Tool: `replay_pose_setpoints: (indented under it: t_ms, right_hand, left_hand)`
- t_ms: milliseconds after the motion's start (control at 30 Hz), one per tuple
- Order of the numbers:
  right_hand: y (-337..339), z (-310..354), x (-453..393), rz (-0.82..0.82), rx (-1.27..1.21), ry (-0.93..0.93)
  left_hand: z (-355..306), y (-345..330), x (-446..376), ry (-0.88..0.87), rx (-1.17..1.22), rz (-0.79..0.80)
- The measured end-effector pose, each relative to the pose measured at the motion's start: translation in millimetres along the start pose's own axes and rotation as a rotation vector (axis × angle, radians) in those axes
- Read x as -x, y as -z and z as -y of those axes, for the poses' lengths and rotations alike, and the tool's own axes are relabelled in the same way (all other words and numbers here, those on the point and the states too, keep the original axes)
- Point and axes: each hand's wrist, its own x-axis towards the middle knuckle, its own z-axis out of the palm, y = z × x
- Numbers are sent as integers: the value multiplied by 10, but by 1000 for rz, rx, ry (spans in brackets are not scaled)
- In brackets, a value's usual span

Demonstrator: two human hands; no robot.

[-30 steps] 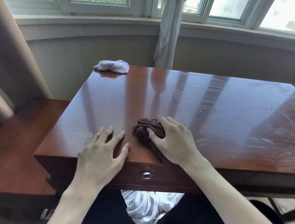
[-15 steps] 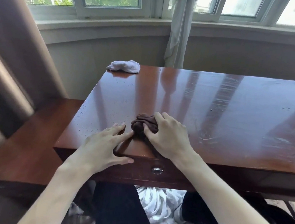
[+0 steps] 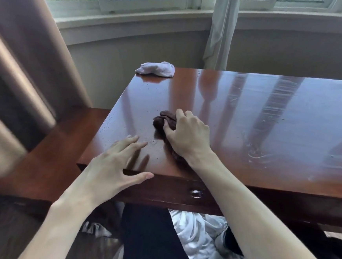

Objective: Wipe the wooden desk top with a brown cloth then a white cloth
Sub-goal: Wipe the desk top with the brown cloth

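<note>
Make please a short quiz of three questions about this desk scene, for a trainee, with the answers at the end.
1. True or false: the white cloth lies at the far left corner of the desk top.
2. Which hand grips the brown cloth?
A. left hand
B. right hand
C. neither
3. Fill in: the left hand's fingers are ____ (curled or straight).

Key: 1 true; 2 B; 3 straight.
</note>
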Motion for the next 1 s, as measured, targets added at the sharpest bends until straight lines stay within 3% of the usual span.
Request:
replay_pose_setpoints:
  t_ms: [67, 167, 267, 433, 533, 633, 700, 1000]
  right_hand:
    - [-22, 43, -24, -14, 28, -26]
    - [36, 130, 389, -85, 51, 105]
    - [105, 2, 416, -16, -59, 185]
    - [-30, -328, -510, 35, 27, -65]
    - [-62, -224, -201, -10, 97, 100]
    - [16, -264, -23, 44, -50, 202]
    - [-43, -422, -425, 109, -33, 133]
    - [-486, -1058, -2091, 27, 49, -134]
  left_hand:
    - [28, 18, 43, 32, 12, -51]
    - [59, -8, 12, 87, 55, -138]
    - [-4, -69, -156, 119, 79, -179]
    - [-134, -117, -410, 127, 23, -110]
    - [-66, -120, -616, 157, -18, -82]
    - [-47, -145, -904, 173, -37, -74]
    - [-77, -176, -1041, 175, -66, -39]
    - [-120, -236, -1196, 218, -287, 151]
